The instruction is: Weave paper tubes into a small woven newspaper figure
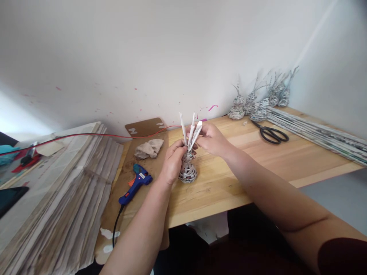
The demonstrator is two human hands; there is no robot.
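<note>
A small woven newspaper piece point(188, 172), shaped like a gourd with a round base, is upright over the wooden table in front of me. Several white rolled paper tubes point(191, 134) stick up from its narrow neck. My left hand point(174, 160) is closed around the left side of the neck. On the far right side, my right hand point(208, 138) has its fingers bent around the paper tubes; its fingertips are partly hidden behind them. A blue hot glue gun point(136, 184) lies on a brown board to the left of my left hand.
Tall newspaper stacks point(83, 183) stand at left, with a red cable point(114, 135) across them. A crumpled cloth point(149, 148) lies on the brown board point(130, 152). Black scissors point(273, 135), long paper tubes point(315, 133) and several finished-looking woven pieces point(237, 107) are at right, near the wall.
</note>
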